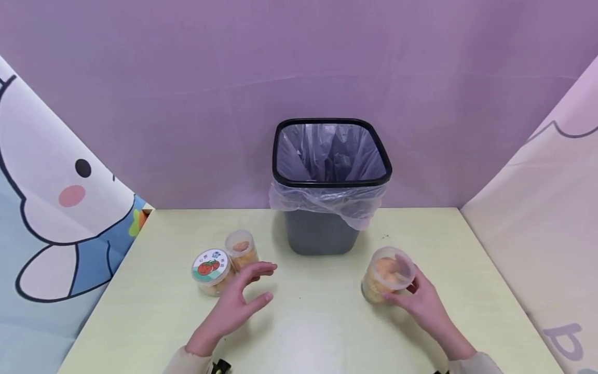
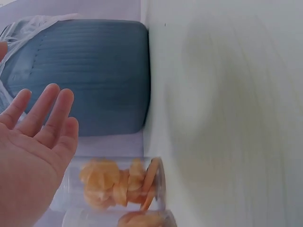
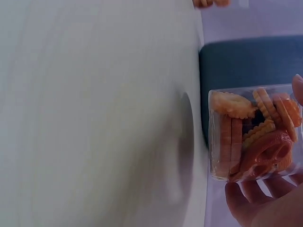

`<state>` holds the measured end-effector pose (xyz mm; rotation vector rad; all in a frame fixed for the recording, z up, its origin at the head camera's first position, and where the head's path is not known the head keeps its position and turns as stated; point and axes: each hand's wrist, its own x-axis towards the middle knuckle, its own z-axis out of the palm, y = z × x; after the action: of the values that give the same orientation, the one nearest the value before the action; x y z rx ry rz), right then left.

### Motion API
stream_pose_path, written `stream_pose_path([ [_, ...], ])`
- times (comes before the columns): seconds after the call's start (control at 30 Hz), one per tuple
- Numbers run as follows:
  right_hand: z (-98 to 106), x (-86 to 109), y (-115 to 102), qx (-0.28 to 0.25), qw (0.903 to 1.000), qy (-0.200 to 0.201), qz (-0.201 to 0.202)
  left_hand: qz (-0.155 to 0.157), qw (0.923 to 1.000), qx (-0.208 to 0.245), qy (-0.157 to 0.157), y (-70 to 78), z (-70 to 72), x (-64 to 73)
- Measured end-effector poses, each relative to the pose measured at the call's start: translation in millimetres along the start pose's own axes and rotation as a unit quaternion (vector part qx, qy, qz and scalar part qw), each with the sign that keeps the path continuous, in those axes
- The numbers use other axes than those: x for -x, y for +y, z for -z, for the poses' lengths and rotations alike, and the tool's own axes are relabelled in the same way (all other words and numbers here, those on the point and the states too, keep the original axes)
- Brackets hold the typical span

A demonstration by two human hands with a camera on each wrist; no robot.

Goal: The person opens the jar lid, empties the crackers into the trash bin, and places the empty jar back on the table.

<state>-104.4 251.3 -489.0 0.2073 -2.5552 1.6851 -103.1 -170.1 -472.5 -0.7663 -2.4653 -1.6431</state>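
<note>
My right hand (image 1: 422,301) grips a clear plastic jar (image 1: 385,280) of biscuits from its right side, thumb in front. Ridged and ring-shaped biscuits (image 3: 267,146) show through its wall in the right wrist view, where the base is close over the table. The jar's mouth faces up with no lid on it. My left hand (image 1: 235,306) hovers over the table with fingers spread and nothing in them. Just beyond it stand a jar (image 1: 212,272) with a tomato-printed lid and a narrower lidless jar (image 1: 242,249); orange-yellow snacks show in both.
A grey bin (image 1: 322,234) with a black rim and a translucent liner bag (image 1: 327,200) stands at the table's back middle. Behind it hangs a purple cloth (image 1: 210,104). Printed cloths flank the pale table (image 1: 303,332) on both sides.
</note>
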Motion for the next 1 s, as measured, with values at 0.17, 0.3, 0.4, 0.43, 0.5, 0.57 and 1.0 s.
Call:
stream_pose_path([
  [0.17,-16.3,3.7,-10.1,-0.003,0.9995,-0.015,0.028,-0.008,0.9999,0.008,-0.011,-0.3,-7.7,-5.4],
  [0.3,-29.7,6.0,-16.6,-0.017,0.998,-0.037,0.048,-0.007,0.9996,0.018,-0.022,-0.6,-14.5,-9.5],
  [0.4,-39.4,7.3,-20.2,-0.026,0.9968,-0.054,0.053,-0.006,0.9992,0.027,-0.031,-0.3,-20.0,-12.6],
  [0.43,-42.7,7.5,-21.1,-0.029,0.9964,-0.06,0.053,-0.006,0.999,0.03,-0.034,0.2,-22.0,-13.7],
  [0.5,-48.9,8.0,-22.6,-0.032,0.9956,-0.071,0.053,-0.004,0.9985,0.037,-0.039,0.9,-26.1,-16.0],
  [0.57,-55.0,8.2,-23.7,-0.032,0.9947,-0.082,0.054,-0.005,0.998,0.043,-0.046,1.5,-30.0,-18.2],
  [1.0,-87.2,11.4,-35.1,-0.05,0.989,-0.128,0.054,-0.02,0.9956,0.05,-0.077,7.8,-48.8,-29.3],
])
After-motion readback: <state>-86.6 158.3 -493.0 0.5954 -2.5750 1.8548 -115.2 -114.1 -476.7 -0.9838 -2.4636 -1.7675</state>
